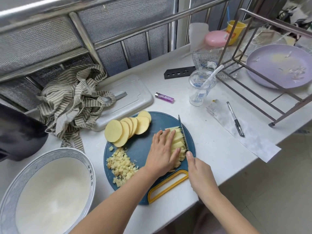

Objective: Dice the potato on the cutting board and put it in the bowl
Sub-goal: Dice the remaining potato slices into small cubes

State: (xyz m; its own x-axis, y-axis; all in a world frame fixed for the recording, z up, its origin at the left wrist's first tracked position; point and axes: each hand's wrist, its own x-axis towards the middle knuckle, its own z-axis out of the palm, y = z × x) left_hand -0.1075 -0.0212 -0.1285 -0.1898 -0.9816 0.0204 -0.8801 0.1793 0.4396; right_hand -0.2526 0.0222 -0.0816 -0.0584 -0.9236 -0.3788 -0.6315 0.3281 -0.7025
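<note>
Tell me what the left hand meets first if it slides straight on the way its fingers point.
The left hand lies flat on the potato strips; their far ends come first, then probably the knife blade near its tip, though depth is unclear.

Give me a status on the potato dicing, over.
Left hand flat on potato strips, right hand gripping knife. Diced pile and uncut slices on cutting board; bowl holds no potato. Nothing between board and bowl.
</note>
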